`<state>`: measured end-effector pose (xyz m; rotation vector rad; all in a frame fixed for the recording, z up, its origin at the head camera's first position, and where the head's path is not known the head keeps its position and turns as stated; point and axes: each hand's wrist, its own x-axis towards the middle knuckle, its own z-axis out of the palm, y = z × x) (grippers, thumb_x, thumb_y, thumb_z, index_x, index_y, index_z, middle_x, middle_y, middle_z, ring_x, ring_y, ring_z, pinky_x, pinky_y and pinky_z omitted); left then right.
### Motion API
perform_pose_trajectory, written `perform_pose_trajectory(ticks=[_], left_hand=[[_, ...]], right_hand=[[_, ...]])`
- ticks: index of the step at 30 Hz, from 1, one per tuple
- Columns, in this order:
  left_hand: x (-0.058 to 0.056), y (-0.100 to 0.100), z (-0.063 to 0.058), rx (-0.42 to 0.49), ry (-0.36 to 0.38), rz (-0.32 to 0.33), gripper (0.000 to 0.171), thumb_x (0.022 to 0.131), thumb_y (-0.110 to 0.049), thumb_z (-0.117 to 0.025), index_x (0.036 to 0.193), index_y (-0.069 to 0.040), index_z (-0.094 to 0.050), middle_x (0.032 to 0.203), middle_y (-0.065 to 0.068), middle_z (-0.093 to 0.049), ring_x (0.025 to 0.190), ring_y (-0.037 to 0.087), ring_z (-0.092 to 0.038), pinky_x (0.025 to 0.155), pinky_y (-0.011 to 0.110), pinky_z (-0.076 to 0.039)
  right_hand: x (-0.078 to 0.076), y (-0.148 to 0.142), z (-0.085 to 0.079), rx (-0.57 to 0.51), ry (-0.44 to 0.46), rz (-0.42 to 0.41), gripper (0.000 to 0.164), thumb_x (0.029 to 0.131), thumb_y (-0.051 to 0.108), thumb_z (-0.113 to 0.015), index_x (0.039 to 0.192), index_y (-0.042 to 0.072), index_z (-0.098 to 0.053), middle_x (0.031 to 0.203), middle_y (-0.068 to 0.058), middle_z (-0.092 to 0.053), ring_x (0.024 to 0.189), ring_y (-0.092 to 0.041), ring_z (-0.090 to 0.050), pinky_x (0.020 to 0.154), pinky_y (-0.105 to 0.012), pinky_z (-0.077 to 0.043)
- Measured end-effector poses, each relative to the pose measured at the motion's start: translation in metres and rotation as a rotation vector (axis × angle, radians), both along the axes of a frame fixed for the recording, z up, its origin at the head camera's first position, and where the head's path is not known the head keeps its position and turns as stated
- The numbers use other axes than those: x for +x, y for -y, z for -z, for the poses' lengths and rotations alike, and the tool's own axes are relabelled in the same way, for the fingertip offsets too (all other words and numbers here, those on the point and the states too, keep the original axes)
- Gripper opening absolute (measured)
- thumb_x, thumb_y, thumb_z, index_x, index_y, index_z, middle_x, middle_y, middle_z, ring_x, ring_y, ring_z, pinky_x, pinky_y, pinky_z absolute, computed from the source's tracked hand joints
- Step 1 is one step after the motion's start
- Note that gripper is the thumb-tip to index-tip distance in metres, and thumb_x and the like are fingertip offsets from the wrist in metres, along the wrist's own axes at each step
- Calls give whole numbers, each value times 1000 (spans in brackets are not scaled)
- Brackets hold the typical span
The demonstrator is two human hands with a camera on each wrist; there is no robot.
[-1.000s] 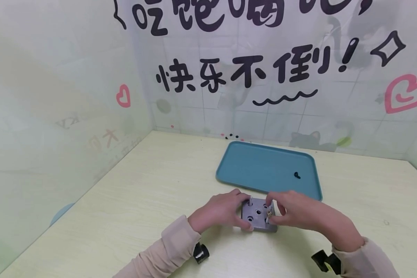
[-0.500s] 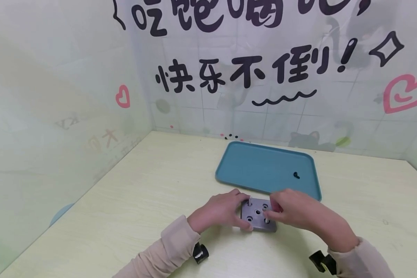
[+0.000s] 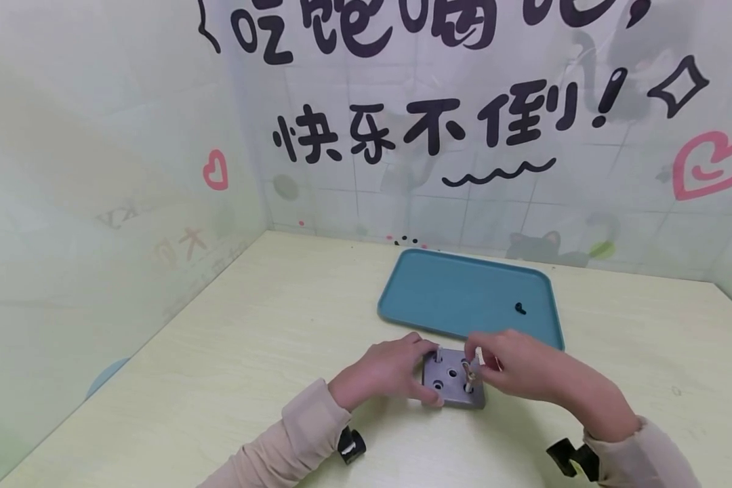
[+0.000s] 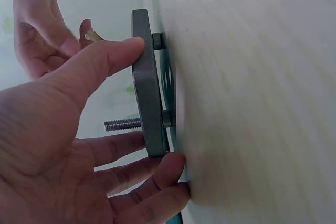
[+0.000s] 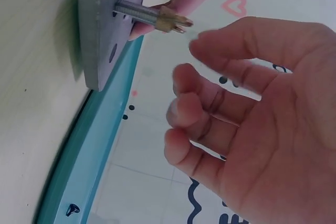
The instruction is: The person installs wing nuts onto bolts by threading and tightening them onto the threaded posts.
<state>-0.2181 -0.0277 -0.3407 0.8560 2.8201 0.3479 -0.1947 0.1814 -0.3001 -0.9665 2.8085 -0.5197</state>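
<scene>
My left hand (image 3: 387,369) grips the left edges of a square grey metal plate (image 3: 453,392) with several round holes. The left wrist view shows its thumb on one edge and fingers at the opposite one, with a threaded bolt (image 4: 123,124) standing out of the plate. Bolt heads (image 4: 167,119) show on the underside. In the right wrist view, a second bolt (image 5: 135,11) carries a brass-coloured wing nut (image 5: 167,20) at its end. My right hand (image 3: 524,362) is beside this nut, loosely curved fingers and thumb a small gap away, holding nothing.
Behind the plate lies a blue tray (image 3: 457,291) with a small black piece (image 3: 520,308) in it. The pale wooden table (image 3: 280,346) meets printed walls at the back and left. Black wrist mounts (image 3: 350,446) hang under both sleeves.
My right fingers have turned about the wing nut, curling inward over it half a second ago and standing apart from it now. My left hand and the plate have stayed in place.
</scene>
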Motion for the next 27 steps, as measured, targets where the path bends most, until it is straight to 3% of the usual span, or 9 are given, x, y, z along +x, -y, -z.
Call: perform_pose_trajectory(ticks=[4,8,20,27], left_hand=[[0,0,-1,-2,2,1,82,64,-53,-73,133,-18,-45,109,-5,-53,78,5,-48,62,21,-41],[0,0,-1,-4,7,0,82,65,-54,-73,133,-19,-44,109,-5,-53,78,5,-48,62,21,-41],[0,0,-1,-7,0,2,80,65,-53,-73,132,-19,-45,108,-5,-53,78,5,-47,61,21,-39],[0,-1,0,-13,-9,0,81,65,-53,-73,132,-19,-45,107,-5,-53,77,5,-47,61,20,-39]], right_hand=[[0,-2,-1,5,5,-73,36,79,-2,-51,106,19,-59,76,8,-50,62,-1,-40,54,-19,-36],[0,-1,0,45,27,-56,41,77,-1,-55,111,23,-59,80,6,-48,68,-5,-41,57,-20,-35],[1,0,1,68,57,8,30,77,14,-67,105,22,-59,81,7,-48,68,-7,-43,56,-22,-35],[2,5,2,80,89,107,25,77,27,-69,97,19,-56,76,4,-49,66,-10,-43,55,-24,-34]])
